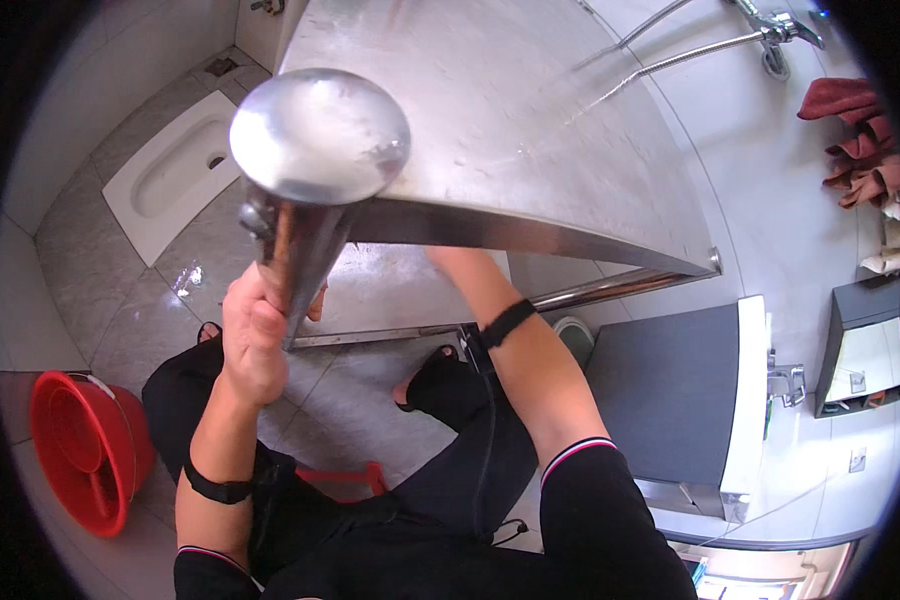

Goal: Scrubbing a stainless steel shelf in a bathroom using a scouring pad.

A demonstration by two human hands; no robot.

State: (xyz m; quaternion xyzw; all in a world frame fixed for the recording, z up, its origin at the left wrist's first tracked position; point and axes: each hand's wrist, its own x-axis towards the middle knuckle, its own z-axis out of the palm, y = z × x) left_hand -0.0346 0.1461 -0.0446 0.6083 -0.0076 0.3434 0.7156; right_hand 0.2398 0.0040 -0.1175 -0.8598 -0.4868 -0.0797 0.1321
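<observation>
A stainless-steel table or rack rises before me, with a broad wet panel and a lower metal panel. At its near corner stands a tubular metal leg topped by a shiny round metal cap. My left hand wraps around this leg below the cap, with fingertips showing on its far side. Behind the front edge of the broad panel, my right hand is out of sight. Only my right forearm shows, reaching in over the lower panel.
A red bucket with a red basin inside stands left. Part of a red stool shows beneath me. A white squat toilet lies beyond. At right are a grey cabinet, a chrome shower mixer with hose, and hanging towels.
</observation>
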